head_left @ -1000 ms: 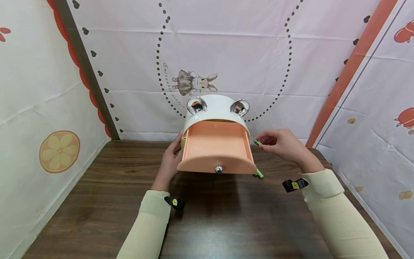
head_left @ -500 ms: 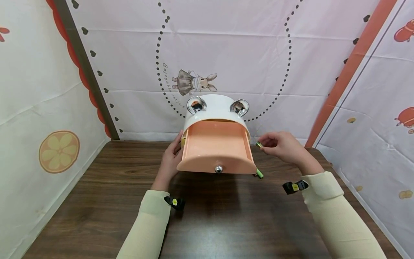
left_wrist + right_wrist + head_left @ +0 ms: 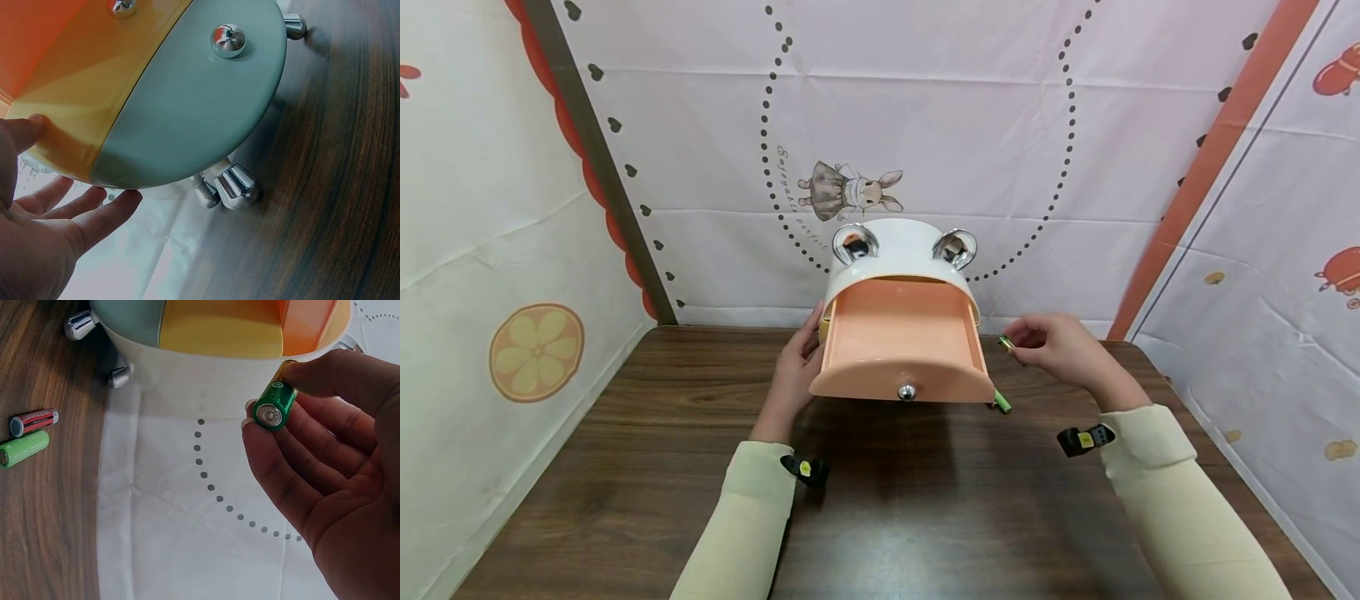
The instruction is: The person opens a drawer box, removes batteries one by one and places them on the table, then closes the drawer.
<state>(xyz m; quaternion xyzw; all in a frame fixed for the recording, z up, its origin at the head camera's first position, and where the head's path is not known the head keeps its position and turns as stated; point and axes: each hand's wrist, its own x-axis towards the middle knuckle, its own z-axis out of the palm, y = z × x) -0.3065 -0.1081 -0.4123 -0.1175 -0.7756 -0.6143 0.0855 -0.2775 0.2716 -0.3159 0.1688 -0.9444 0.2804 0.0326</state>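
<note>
A small white drawer cabinet (image 3: 901,243) with round silver eyes stands at the back of the table. Its top orange drawer (image 3: 904,329) is pulled out toward me. Yellow and green drawer fronts (image 3: 194,100) lie below it in the left wrist view. My left hand (image 3: 792,372) holds the cabinet's left side, thumb on the yellow front and fingers along the side. Right of the cabinet, my right hand (image 3: 1062,352) pinches a green and gold battery (image 3: 275,407) between thumb and fingers, its flat end facing the right wrist camera.
On the tabletop (image 3: 895,517), by the cabinet's right side, lie a light green battery (image 3: 25,449) and a red and black one (image 3: 34,422), side by side. The cabinet stands on silver feet (image 3: 237,187). A printed cloth wall (image 3: 700,150) rises behind the table.
My right hand has shifted slightly right and toward me, away from the cabinet, with the battery still pinched. My left hand and the drawer have stayed where they were.
</note>
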